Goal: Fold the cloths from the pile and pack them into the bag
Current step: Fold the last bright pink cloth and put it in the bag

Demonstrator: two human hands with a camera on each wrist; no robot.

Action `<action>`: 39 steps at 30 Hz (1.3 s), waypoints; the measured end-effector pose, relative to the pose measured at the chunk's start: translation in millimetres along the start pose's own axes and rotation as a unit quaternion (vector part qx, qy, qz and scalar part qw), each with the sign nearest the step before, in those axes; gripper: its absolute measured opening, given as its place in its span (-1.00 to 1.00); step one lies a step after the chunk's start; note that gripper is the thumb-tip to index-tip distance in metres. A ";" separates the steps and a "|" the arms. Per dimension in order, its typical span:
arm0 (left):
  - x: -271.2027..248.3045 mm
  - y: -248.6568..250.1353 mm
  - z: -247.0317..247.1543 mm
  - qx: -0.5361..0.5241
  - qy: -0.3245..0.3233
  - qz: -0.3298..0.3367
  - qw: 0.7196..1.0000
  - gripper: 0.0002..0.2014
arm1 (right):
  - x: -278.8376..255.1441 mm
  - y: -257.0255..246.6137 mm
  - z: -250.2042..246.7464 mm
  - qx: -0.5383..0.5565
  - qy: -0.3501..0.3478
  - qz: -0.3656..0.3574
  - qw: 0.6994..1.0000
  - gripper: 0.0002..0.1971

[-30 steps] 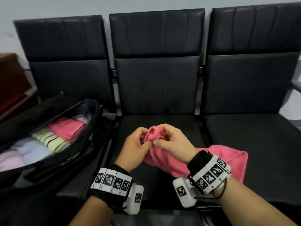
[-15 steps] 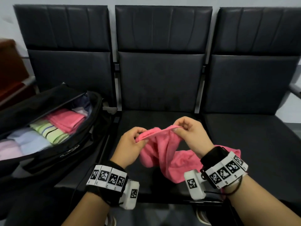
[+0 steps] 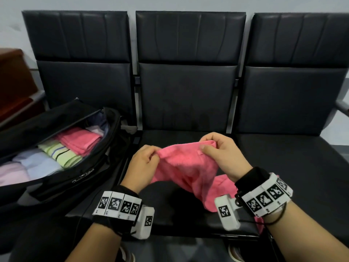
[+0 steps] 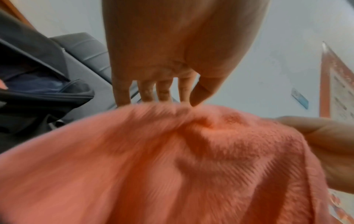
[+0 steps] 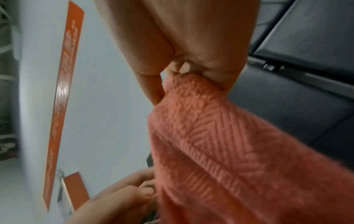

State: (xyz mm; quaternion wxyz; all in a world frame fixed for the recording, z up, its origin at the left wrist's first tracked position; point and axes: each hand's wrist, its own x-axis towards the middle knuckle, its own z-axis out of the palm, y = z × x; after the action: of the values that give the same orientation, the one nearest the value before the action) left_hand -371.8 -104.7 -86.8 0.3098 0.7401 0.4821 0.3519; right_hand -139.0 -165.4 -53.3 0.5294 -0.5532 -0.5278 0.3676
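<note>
A pink cloth (image 3: 188, 167) hangs over the middle seat, its top edge stretched between my two hands. My left hand (image 3: 149, 157) pinches the left end of that edge and my right hand (image 3: 211, 146) pinches the right end. The rest of the cloth droops onto the seat behind my right wrist. In the left wrist view the cloth (image 4: 172, 159) fills the lower frame under my left hand (image 4: 172, 98). In the right wrist view the cloth (image 5: 220, 144) leaves my right hand (image 5: 172, 78) downward. An open black bag (image 3: 79, 176) lies on the left seat.
The bag holds folded cloths: pink (image 3: 79, 140), green striped (image 3: 60, 154), pale blue (image 3: 35, 163) and lilac (image 3: 11, 173). Three black seats stand in a row with tall backrests (image 3: 188, 72). The right seat (image 3: 294, 167) is bare. A brown cabinet (image 3: 13, 82) stands at far left.
My hands have drawn apart, the right one going rightward. The bunched pink cloth has opened out into a taut edge between them.
</note>
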 end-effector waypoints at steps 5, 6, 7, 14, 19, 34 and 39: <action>-9.5 25.0 8.2 -0.068 -0.082 0.091 0.990 -0.36 | -1.6 -2.3 23.5 0.044 -0.066 0.040 0.996 -0.74; -11.1 29.6 10.9 -0.083 -0.093 0.107 0.986 -0.35 | -1.9 -2.2 27.7 0.037 -0.075 0.045 0.995 -0.72; -12.2 32.8 13.0 -0.092 -0.097 0.120 0.984 -0.35 | -2.3 -2.1 31.1 0.030 -0.081 0.049 0.995 -0.71; -18.0 33.4 11.5 -0.084 -0.092 0.157 0.980 -0.64 | -8.2 2.8 37.3 0.029 -0.101 0.099 0.989 -0.66; -17.4 35.4 9.6 -0.062 -0.070 0.177 0.980 -0.71 | -11.6 6.9 46.9 0.060 -0.104 0.140 0.983 -0.58; -15.0 28.0 7.4 -0.110 0.006 0.100 0.989 -0.91 | -25.0 7.5 50.7 -0.112 -0.137 0.000 0.984 -0.68; -16.8 31.5 7.7 -0.104 -0.011 0.107 0.989 -0.85 | -26.6 12.1 61.8 -0.315 -0.065 -0.110 0.940 -0.88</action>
State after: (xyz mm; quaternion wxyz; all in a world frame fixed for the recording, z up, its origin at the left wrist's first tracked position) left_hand -354.7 -132.0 -69.7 0.3507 0.7548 0.3579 0.4233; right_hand -200.9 -177.6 -79.6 0.3295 -0.6052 -0.7073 0.1576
